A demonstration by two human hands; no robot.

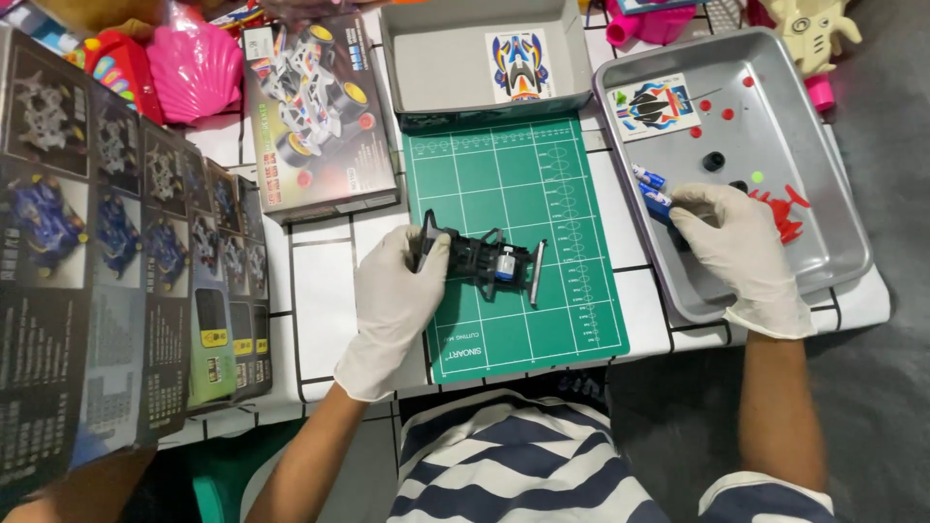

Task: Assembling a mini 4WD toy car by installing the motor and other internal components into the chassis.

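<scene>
White tablecloth with a black grid is covering the bench, and at the centre of the frame a green cutting mat [542, 184] is lying under a black toy car chassis [484, 263], which the gloved left hand [399, 295] is gripping by its front end. Over at the right, the gloved right hand [728, 237] is closing its fingers on small blue-and-white batteries [651, 184] in the metal tray [833, 194], beside red plastic parts [783, 213]. It looks like a parts-fetching step, and carrying a battery over to the chassis would call for a steady pinch.
</scene>
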